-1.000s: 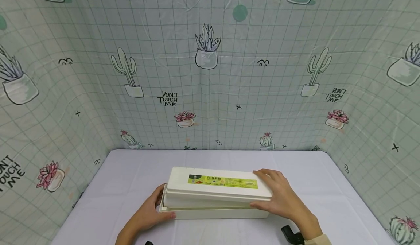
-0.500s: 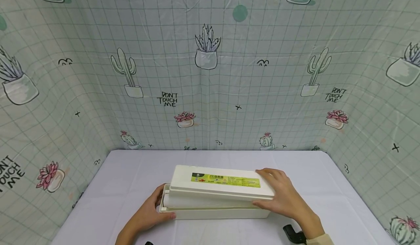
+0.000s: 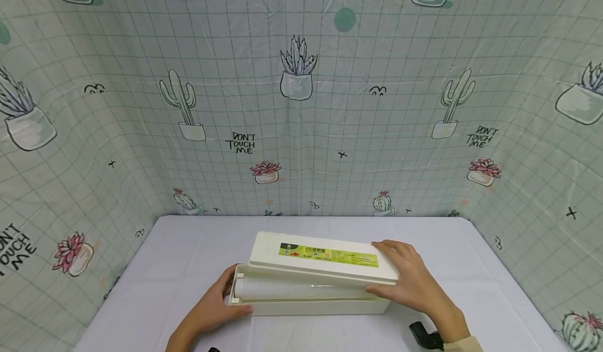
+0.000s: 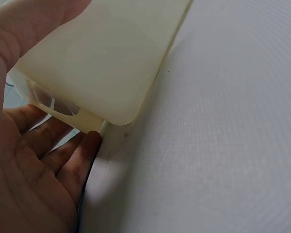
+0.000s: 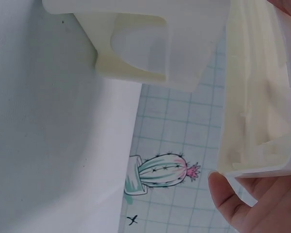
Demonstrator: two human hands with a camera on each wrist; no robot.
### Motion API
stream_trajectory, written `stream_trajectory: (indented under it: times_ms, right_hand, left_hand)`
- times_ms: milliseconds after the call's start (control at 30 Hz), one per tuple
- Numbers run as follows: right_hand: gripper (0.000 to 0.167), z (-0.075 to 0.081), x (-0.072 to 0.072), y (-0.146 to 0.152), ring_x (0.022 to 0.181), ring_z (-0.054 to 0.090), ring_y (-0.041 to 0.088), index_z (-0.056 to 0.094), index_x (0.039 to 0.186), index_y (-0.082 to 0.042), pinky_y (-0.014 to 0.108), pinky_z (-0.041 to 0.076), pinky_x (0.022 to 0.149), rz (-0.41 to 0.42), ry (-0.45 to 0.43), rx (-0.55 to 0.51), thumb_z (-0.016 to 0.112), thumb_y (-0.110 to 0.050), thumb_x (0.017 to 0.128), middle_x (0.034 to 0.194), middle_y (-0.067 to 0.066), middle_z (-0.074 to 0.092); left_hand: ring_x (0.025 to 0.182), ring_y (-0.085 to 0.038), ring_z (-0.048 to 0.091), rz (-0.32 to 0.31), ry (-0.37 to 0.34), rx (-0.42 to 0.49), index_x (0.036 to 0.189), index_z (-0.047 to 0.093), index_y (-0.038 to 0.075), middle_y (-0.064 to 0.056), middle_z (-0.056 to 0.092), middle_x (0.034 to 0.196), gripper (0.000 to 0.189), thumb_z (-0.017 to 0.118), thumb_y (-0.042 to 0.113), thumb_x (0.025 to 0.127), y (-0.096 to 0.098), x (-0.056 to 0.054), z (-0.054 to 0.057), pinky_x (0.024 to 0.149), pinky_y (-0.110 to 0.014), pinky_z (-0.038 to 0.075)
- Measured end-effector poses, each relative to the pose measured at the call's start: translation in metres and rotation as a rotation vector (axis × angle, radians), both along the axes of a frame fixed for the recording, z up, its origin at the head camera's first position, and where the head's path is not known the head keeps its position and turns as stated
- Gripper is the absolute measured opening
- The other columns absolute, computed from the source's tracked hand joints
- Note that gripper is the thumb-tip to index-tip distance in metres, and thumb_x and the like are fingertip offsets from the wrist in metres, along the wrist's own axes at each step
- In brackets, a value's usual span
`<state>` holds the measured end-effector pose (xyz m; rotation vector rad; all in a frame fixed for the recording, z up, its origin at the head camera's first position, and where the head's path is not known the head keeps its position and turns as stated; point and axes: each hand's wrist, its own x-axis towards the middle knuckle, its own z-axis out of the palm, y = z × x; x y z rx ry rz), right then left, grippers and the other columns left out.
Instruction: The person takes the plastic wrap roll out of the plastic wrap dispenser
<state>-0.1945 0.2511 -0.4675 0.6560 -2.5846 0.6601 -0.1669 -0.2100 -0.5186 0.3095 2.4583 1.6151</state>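
Note:
A long off-white cling film box (image 3: 320,308) rests on the table in the head view, with a white roll of cling film (image 3: 282,288) inside. Its lid (image 3: 325,253), bearing a yellow-green label, is raised and tilted, higher at its left end. My right hand (image 3: 409,274) grips the lid's right end, thumb in front and fingers behind. My left hand (image 3: 213,305) holds the box's left end, thumb at the front wall. In the left wrist view those fingers lie by the cut-out end wall (image 4: 92,121). The right wrist view shows the lid's hollow underside (image 5: 257,97), apart from the box.
A white cloth covers the table (image 3: 188,247). Behind and beside it hangs a gridded curtain (image 3: 301,121) printed with cacti. A black curved object (image 3: 425,336) sits by the right wrist, and the tip of another dark thing (image 3: 214,349) shows near the left.
My right hand has lifted the lid and shifted it right and back, so more of the roll shows. The left hand and the box have stayed in place.

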Motion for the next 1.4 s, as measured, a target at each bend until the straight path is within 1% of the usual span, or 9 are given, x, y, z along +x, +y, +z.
stream_trajectory:
  times_ms: [67, 300, 367, 533, 767, 900, 1067, 1233, 1400]
  right_hand:
    - [0.092, 0.0001, -0.0001, 0.0007, 0.122, 0.054, 0.034, 0.062, 0.140, -0.014, 0.057, 0.039, 0.096, -0.003, -0.003, -0.001, 0.094, -0.055, 0.064, 0.132, 0.009, 0.063]
    - [0.094, -0.0002, -0.0001, 0.0023, 0.123, 0.053, 0.033, 0.061, 0.141, -0.014, 0.057, 0.039, 0.097, -0.013, -0.032, -0.007, 0.094, -0.056, 0.064, 0.134, 0.010, 0.061]
    - [0.093, -0.0003, 0.0002, 0.0023, 0.124, 0.053, 0.034, 0.061, 0.141, -0.015, 0.058, 0.039, 0.097, -0.015, -0.041, -0.009, 0.093, -0.056, 0.065, 0.134, 0.010, 0.061]
    - [0.093, -0.0007, 0.0004, 0.0032, 0.124, 0.053, 0.034, 0.061, 0.142, -0.015, 0.058, 0.039, 0.097, -0.020, -0.042, -0.009, 0.093, -0.057, 0.065, 0.134, 0.010, 0.061]
    - [0.094, 0.0006, 0.0000, 0.0058, 0.123, 0.054, 0.036, 0.062, 0.140, -0.012, 0.058, 0.041, 0.096, -0.026, -0.007, -0.012, 0.095, -0.054, 0.063, 0.133, 0.012, 0.062]
    - [0.094, 0.0005, -0.0007, 0.0071, 0.123, 0.053, 0.035, 0.062, 0.140, -0.012, 0.059, 0.042, 0.095, -0.038, -0.015, -0.010, 0.095, -0.054, 0.062, 0.133, 0.012, 0.062]
    - [0.094, 0.0004, -0.0013, 0.0077, 0.124, 0.052, 0.035, 0.061, 0.141, -0.014, 0.060, 0.042, 0.096, -0.048, -0.036, -0.003, 0.094, -0.057, 0.063, 0.135, 0.012, 0.061]
    - [0.094, 0.0001, -0.0016, 0.0086, 0.123, 0.053, 0.036, 0.062, 0.140, -0.013, 0.061, 0.042, 0.095, -0.053, -0.031, -0.001, 0.094, -0.057, 0.062, 0.133, 0.013, 0.062]
    - [0.094, 0.0002, -0.0015, 0.0096, 0.122, 0.054, 0.037, 0.063, 0.139, -0.012, 0.061, 0.042, 0.095, -0.053, -0.028, -0.008, 0.095, -0.056, 0.062, 0.133, 0.014, 0.062]
  left_hand:
    - [0.120, -0.009, 0.061, 0.001, -0.004, 0.002, 0.158, 0.031, 0.007, -0.018, 0.054, 0.148, 0.100, 0.090, 0.021, 0.079, -0.0001, -0.0001, 0.0003, 0.095, -0.023, 0.048]
    - [0.119, -0.009, 0.061, -0.024, 0.033, 0.029, 0.157, 0.032, 0.005, -0.020, 0.055, 0.146, 0.097, 0.089, 0.018, 0.080, -0.0020, 0.0005, 0.0002, 0.095, -0.023, 0.048]
    - [0.117, -0.006, 0.060, -0.023, 0.031, 0.036, 0.157, 0.032, 0.006, -0.019, 0.056, 0.146, 0.096, 0.089, 0.018, 0.079, -0.0021, 0.0007, 0.0001, 0.095, -0.022, 0.048]
    - [0.117, -0.005, 0.060, -0.026, 0.027, 0.040, 0.157, 0.032, 0.005, -0.020, 0.055, 0.146, 0.096, 0.089, 0.018, 0.080, -0.0019, 0.0008, -0.0004, 0.094, -0.022, 0.048]
    - [0.118, -0.007, 0.060, -0.015, 0.021, 0.020, 0.157, 0.031, 0.004, -0.019, 0.055, 0.147, 0.099, 0.089, 0.019, 0.079, -0.0021, -0.0005, -0.0003, 0.094, -0.022, 0.048]
    - [0.117, -0.009, 0.060, -0.010, 0.024, 0.008, 0.158, 0.030, 0.004, -0.019, 0.055, 0.147, 0.100, 0.089, 0.020, 0.079, -0.0019, -0.0012, -0.0004, 0.094, -0.023, 0.048]
    - [0.115, -0.007, 0.061, -0.006, 0.028, 0.003, 0.157, 0.031, 0.005, -0.018, 0.056, 0.145, 0.099, 0.089, 0.021, 0.079, -0.0019, -0.0007, -0.0010, 0.093, -0.024, 0.049]
    - [0.115, -0.006, 0.061, -0.011, 0.036, 0.000, 0.157, 0.032, 0.004, -0.019, 0.056, 0.145, 0.098, 0.089, 0.020, 0.079, -0.0019, -0.0007, -0.0025, 0.094, -0.024, 0.048]
    - [0.115, -0.007, 0.061, 0.002, 0.008, -0.006, 0.158, 0.031, 0.006, -0.017, 0.056, 0.146, 0.099, 0.090, 0.022, 0.079, -0.0008, -0.0011, -0.0038, 0.094, -0.023, 0.048]
